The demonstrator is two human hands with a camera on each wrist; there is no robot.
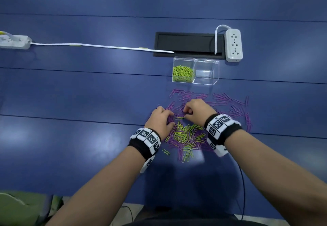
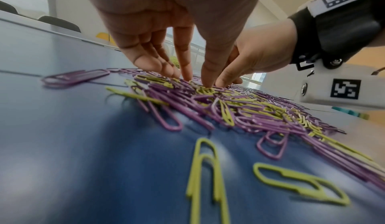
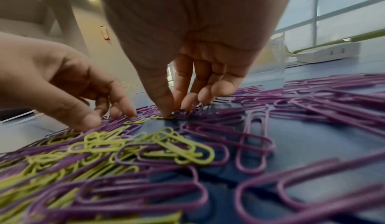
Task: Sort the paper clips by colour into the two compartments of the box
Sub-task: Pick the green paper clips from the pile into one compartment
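- both hands down in the mixed clip pile [image 1: 185, 133] mid-table: right hand [image 1: 198, 112] pinching a green clip [image 1: 178, 118], left hand [image 1: 160, 119] fingertips loosely spread on purple ones
- box [image 1: 207, 71] sits beyond, green side filling
- risk: tangled purple rides along

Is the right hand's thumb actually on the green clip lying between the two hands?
Touching. In the right wrist view the right hand has its thumb tip pressed down onto the green clip. The head view shows that clip between both hands.

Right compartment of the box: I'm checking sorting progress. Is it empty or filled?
Empty: the right compartment shows only clear walls, while the left compartment holds green clips.
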